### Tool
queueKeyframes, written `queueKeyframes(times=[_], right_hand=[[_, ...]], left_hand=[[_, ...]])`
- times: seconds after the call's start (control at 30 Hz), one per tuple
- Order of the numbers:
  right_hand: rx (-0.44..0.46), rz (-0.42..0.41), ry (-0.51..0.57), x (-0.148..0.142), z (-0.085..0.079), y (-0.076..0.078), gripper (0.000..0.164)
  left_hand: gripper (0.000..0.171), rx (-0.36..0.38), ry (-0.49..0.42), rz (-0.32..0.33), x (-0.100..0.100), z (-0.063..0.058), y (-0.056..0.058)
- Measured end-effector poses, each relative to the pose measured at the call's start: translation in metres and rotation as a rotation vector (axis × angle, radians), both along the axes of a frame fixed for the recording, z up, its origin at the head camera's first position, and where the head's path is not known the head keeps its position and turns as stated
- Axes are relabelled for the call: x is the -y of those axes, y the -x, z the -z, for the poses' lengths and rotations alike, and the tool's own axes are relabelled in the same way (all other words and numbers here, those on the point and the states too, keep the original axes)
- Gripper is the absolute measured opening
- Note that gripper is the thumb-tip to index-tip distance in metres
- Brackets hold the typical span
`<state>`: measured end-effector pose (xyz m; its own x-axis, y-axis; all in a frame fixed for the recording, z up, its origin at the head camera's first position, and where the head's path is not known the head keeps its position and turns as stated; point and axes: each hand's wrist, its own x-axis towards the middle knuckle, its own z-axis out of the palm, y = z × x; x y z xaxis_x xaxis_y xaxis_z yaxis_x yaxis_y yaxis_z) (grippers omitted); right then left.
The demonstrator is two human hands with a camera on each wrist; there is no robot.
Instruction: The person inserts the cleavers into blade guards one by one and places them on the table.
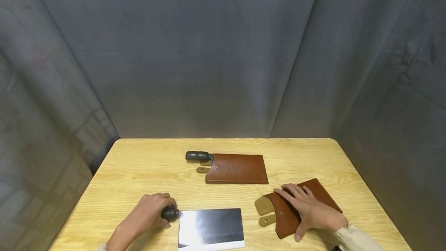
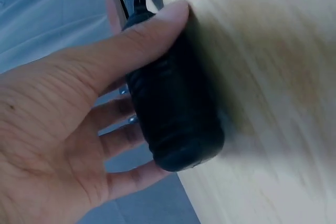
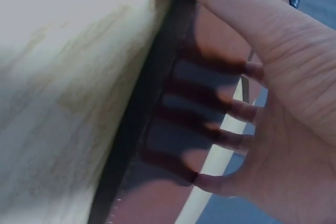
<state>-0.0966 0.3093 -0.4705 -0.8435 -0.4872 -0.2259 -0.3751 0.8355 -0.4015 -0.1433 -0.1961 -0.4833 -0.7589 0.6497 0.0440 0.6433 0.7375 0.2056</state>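
Observation:
My left hand [image 1: 150, 214] grips the black handle [image 2: 173, 103] of a cleaver, thumb on one side and fingers on the other. Its broad shiny blade [image 1: 210, 226] points right, low over the table's near part. To the right, my right hand [image 1: 313, 210] spans a brown leather cleaver sheath [image 1: 325, 193], thumb at the near edge and fingertips at the far edge. In the right wrist view, the sheath's glossy face [image 3: 157, 203] shows below the palm. The sheath's mouth faces left, with a tan flap [image 1: 264, 205] and a snap strap [image 1: 267, 220] sticking out.
Farther back lies a second brown sheath [image 1: 240, 169] with a cleaver in it, its black handle [image 1: 197, 156] pointing left and its strap [image 1: 203, 170] loose. The light wooden table [image 1: 146, 162] is bordered by grey curtains [image 1: 195, 57] at the back and sides.

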Motion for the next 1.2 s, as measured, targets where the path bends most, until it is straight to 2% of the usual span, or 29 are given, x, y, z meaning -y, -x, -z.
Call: queueKeyframes(times=[0.23,0.4,0.57,0.83,1.0,1.2], right_hand=[[-0.057,-0.006,-0.017,0.000,-0.001,0.004,0.130],[-0.089,-0.002,0.020,0.001,0.001,0.007,0.125],[-0.127,0.034,0.040,0.002,0.005,0.007,0.122],[-0.196,0.078,0.014,0.008,0.011,0.005,0.121],[-0.204,0.092,0.012,0.012,0.011,0.005,0.122],[-0.196,0.098,0.007,0.015,0.011,0.003,0.124]], left_hand=[[0.037,-0.273,0.023,0.018,-0.004,0.006,-0.003],[0.040,-0.375,0.011,0.017,-0.005,0.011,-0.004],[0.043,-0.475,-0.029,0.010,-0.006,0.013,0.001],[0.043,-0.537,-0.060,-0.036,-0.010,0.012,0.004],[0.044,-0.538,-0.049,-0.070,-0.012,0.014,0.004],[0.046,-0.557,-0.018,-0.073,-0.016,0.013,0.006]])
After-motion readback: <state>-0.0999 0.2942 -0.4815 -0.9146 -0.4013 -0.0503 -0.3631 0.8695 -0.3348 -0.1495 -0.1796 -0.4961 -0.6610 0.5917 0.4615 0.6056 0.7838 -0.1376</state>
